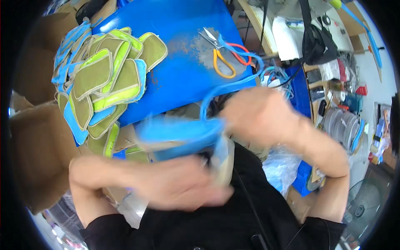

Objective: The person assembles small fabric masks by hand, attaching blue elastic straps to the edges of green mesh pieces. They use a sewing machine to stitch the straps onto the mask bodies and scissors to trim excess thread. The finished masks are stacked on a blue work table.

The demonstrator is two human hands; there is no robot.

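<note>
A blue fabric piece (pixel 179 134), smeared by motion, hangs in front of my body at the table's near edge. My left hand (pixel 183 185) is just below it, palm side hidden; its fingers are too blurred to read. Curled into a fist, my right hand (pixel 256 114) is at the piece's right end, and what it grips is hidden. From that end a blue strap (pixel 227 86) rises and loops across the table toward the scissors (pixel 221 52), which have one orange and one red handle and lie with blades parted.
Several olive-green mesh pads with lime and blue parts (pixel 96 75) are heaped on the left of the blue table (pixel 179 21). Blue straps (pixel 73 46) lie beside them. Cardboard boxes (pixel 41 154) stand left. Clear plastic bags (pixel 281 166), shelves and a fan (pixel 362 204) are right.
</note>
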